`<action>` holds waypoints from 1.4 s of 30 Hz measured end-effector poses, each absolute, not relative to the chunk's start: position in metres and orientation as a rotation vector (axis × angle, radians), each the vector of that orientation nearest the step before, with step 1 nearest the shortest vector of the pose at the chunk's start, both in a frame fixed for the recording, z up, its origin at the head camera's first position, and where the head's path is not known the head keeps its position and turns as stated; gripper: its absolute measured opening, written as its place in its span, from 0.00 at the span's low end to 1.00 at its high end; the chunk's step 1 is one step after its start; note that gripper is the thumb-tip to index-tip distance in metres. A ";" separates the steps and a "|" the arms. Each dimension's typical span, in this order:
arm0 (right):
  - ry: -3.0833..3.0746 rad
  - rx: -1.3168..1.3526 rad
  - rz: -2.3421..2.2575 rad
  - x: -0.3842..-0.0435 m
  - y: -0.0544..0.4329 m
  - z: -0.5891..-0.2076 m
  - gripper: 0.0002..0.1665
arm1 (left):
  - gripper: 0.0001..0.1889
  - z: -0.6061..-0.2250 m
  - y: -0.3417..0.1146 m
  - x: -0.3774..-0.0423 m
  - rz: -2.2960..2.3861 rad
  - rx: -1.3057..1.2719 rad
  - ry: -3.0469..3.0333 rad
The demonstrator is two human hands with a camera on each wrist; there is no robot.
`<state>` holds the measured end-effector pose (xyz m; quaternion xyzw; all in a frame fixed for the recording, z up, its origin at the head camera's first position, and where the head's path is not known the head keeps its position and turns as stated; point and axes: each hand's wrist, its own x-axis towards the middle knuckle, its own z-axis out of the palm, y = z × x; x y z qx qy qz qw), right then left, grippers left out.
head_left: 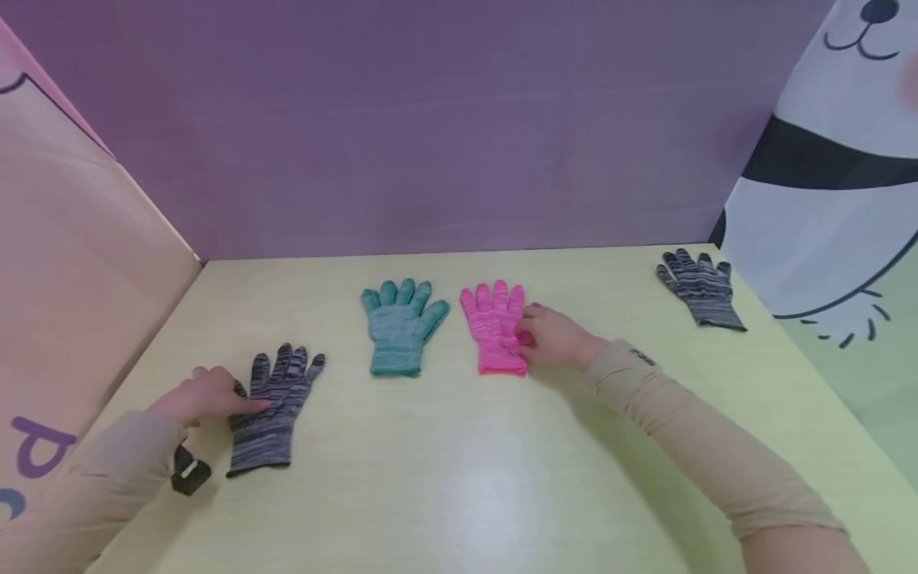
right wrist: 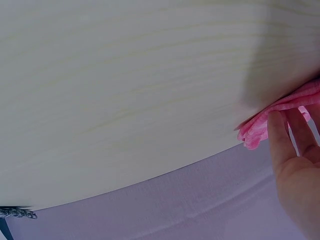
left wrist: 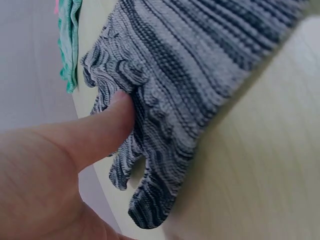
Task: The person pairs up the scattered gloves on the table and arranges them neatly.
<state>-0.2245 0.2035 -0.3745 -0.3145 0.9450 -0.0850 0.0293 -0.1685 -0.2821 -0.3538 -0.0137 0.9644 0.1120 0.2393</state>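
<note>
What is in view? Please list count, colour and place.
Striped knitted gloves: 2, black and grey, front left and far right
Teal knitted glove: 1, teal, left of centre
Pink knitted glove: 1, pink, right of centre
Grained table: 1, pale yellow, under gloves
Smooth backdrop: 1, purple, behind table
Cartoon panels: 2, multicoloured, both sides
Small angular object: 1, black, below left wrist
Cloth sleeves: 2, beige, on forearms
Left grip: 1, bare, on left striped glove
Right grip: 1, bare, on pink glove

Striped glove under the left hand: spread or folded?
Spread. In the head view, the striped glove lies on the table, fingers fanned apart; the left hand hides part of it.
</note>
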 end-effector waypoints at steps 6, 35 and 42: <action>2.919 -0.968 -0.256 -0.225 0.204 -0.374 0.14 | 0.47 -0.355 -0.284 -0.168 0.284 -0.013 2.642; 2.921 -0.960 -0.264 -0.224 0.203 -0.376 0.14 | 0.30 -0.377 -0.295 -0.163 0.710 0.043 2.693; 2.917 -0.947 -0.276 -0.224 0.204 -0.375 0.14 | 0.22 -0.375 -0.293 -0.164 0.766 -0.038 2.652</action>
